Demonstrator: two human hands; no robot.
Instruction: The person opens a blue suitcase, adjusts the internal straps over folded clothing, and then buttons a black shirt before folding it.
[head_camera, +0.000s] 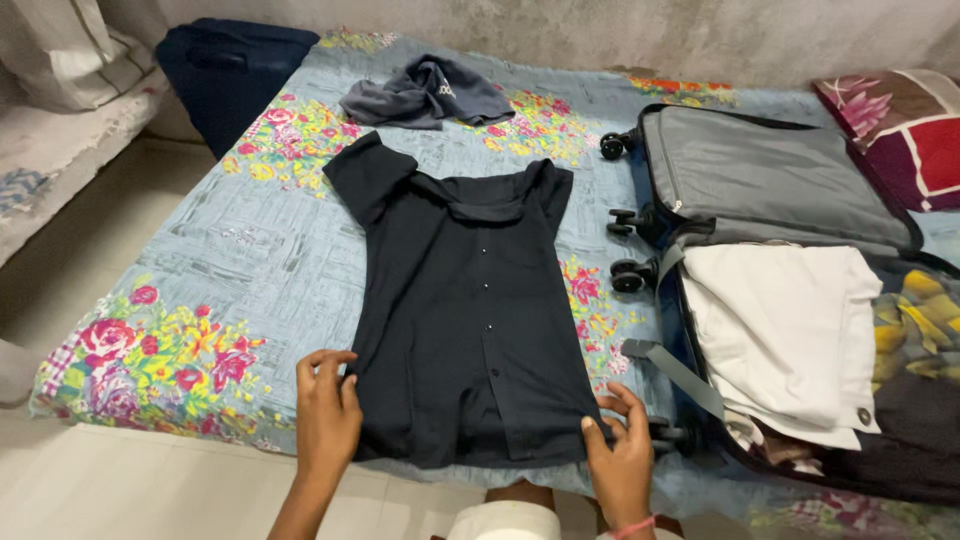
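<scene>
A dark navy button-up shirt (470, 300) lies flat, front up, on a blue floral bedsheet (260, 260), collar toward the far side. My left hand (326, 410) rests on the shirt's lower left hem corner, fingers pinching the edge. At the lower right hem corner, my right hand (620, 455) grips the fabric. A pink band circles the right wrist.
An open suitcase (760, 180) with grey lining lies to the right, holding folded white cloth (790, 330) and other clothes. A crumpled grey-blue garment (425, 95) sits at the far side. A dark bag (230, 65) stands at the far left; patterned pillows (900, 120) lie at the far right.
</scene>
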